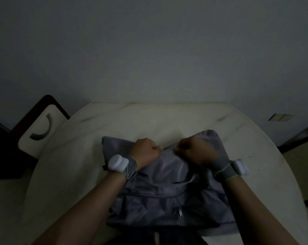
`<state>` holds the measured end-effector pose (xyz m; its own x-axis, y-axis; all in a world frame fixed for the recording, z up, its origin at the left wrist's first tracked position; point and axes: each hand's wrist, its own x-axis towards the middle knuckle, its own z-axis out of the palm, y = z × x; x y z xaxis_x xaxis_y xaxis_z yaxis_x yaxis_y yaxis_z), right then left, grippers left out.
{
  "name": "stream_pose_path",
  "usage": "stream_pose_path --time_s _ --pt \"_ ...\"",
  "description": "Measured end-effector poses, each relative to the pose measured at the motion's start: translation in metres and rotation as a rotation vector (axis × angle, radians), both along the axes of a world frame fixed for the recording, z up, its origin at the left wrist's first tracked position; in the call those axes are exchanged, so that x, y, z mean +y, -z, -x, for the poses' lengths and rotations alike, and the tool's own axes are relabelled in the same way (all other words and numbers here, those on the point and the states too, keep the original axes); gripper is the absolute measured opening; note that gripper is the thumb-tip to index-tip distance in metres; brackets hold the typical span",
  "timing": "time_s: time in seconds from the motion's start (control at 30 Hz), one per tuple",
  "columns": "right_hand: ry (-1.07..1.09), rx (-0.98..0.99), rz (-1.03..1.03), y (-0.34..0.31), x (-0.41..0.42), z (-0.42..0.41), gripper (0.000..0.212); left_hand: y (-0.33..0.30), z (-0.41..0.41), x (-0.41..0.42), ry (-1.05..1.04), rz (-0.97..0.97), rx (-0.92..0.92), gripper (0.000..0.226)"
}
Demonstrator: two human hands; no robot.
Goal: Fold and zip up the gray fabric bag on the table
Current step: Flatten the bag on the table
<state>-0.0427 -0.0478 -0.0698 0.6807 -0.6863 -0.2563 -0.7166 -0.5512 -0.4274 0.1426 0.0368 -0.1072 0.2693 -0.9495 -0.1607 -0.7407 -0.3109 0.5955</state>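
Gray, thin fabric bag (pixel 167 188) looks light, limp and slippery. Left hand (pixel 146 152) and right hand (pixel 197 152) both pinch its far edge; grip best kept near the zipper line.

plain gray bag (pixel 167 195), cream table (pixel 132 121), white wrist units (pixel 118 163) w/ gray straps.

— How many bags do you count?
— One gray fabric bag (pixel 160 197), lying on one pale table (pixel 100 128).
— Hands?
— Two: a left hand (pixel 146 151) and a right hand (pixel 197 151), both on the bag's far edge.
— Anything on the wrists?
— Two white wrist devices (pixel 118 163), one per wrist.
— Zipper pulls?
— One zipper pull (pixel 180 212) shows.
— Furniture besides?
— One chair (pixel 38 124).
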Motion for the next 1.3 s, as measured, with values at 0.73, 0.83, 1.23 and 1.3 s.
stream_pose_path --time_s 0.73,0.83,1.23,1.3 --pt "0.111 -0.013 -0.012 0.034 -0.044 -0.096 0.015 0.086 -0.064 0.033 -0.395 0.257 0.093 0.018" --pt "0.287 -0.237 -0.128 0.053 -0.065 -0.12 0.015 0.095 -0.071 0.031 -0.286 0.079 0.068 0.014" --pt "-0.128 0.249 -0.234 0.139 -0.056 -0.187 0.036 0.132 -0.088 0.008 -0.083 -0.08 0.153 0.027" --pt "-0.156 0.302 -0.272 0.149 -0.044 -0.193 0.043 0.142 -0.09 0.005 -0.147 -0.117 0.154 0.024"
